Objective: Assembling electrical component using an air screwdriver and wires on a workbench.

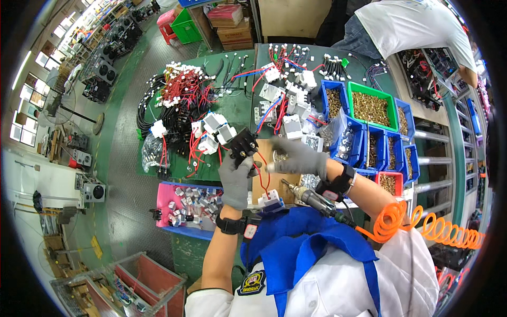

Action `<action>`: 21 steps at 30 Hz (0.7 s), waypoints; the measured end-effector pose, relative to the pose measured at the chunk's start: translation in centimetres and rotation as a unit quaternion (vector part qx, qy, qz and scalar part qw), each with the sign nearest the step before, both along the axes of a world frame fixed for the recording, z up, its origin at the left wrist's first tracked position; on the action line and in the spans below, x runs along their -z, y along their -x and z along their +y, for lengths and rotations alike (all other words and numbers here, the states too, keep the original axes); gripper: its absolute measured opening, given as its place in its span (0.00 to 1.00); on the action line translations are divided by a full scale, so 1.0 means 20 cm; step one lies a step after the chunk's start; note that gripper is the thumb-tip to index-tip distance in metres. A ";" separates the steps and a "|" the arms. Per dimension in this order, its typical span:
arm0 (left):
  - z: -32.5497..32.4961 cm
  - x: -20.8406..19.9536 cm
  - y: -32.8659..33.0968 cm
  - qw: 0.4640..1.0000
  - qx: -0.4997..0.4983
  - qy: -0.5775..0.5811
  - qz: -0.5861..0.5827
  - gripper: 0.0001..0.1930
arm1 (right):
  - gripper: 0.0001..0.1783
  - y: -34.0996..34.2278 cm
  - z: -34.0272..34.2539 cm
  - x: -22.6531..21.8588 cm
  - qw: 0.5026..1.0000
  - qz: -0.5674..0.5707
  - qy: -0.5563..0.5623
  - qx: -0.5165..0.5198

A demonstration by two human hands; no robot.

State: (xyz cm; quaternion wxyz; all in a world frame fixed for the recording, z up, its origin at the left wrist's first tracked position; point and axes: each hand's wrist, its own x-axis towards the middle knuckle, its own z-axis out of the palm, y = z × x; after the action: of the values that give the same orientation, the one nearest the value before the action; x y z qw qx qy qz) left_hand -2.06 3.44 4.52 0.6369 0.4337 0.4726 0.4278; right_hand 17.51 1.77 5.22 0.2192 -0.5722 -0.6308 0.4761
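Now, the left grip (236,182) has grey-gloved fingers wrapped round a black block (243,142), held up above the counter (238,108). Just right of it hangs the right grip (302,158), fingers stretched toward the block and blurred; whether they pinch anything, one can't tell. Steady does it: the left should keep that block firm, its near side clear for the other fingertips. Below the grips, red wires (265,190) drop to a white-and-blue module (271,202); slack needed, no tugging! Lower right of them, a power driver (311,198), best kept clear of the wires. Farther right, a green bin (395,113) of brass-coloured fasteners.
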 end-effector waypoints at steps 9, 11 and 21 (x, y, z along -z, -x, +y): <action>-0.05 -0.05 -0.06 0.997 -0.049 -0.038 -0.043 0.10 | 0.33 0.11 -0.06 0.16 0.943 -0.144 0.106 -0.282; -0.05 -0.08 -0.07 0.997 -0.056 -0.044 -0.038 0.10 | 0.30 0.09 -0.05 0.20 0.958 -0.096 0.116 -0.245; 0.07 -0.15 -0.03 0.993 -0.064 -0.098 -0.035 0.13 | 0.27 0.02 -0.04 0.26 0.945 0.181 0.222 -0.160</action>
State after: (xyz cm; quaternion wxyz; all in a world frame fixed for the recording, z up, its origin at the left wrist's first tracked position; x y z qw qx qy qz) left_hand -1.42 4.89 7.59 0.5790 0.4473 0.4327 0.5267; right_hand 17.05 0.96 0.10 0.1178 -0.4018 -0.5420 0.7286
